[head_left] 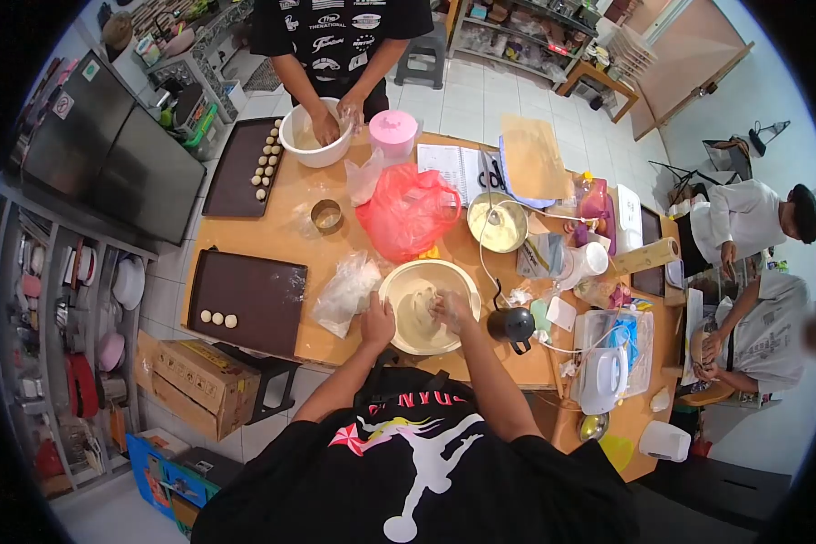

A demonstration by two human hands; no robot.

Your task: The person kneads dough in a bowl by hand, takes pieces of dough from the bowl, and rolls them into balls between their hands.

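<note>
A cream-coloured bowl [399, 334] stands at the table's near edge with pale dough or batter inside. My left hand [378, 320] is on the bowl's left rim, its fingers wrapped over the edge. Inside the bowl at the right, my right hand [451, 310] touches the pale mixture; its fingertips are coated and too small to make out clearly. To the left of the bowl lies a clear plastic bag [346, 292], and behind it a red plastic bag [408, 213]. A dark pitcher [511, 325] stands just to the right.
A dark tray [245, 304] holds three dough balls; another tray [236, 172] holds several. Across the table a person works in a white bowl [304, 150]. A metal ring [326, 216], a mixing bowl [499, 231] and a cable lie nearby. Two people are at the right.
</note>
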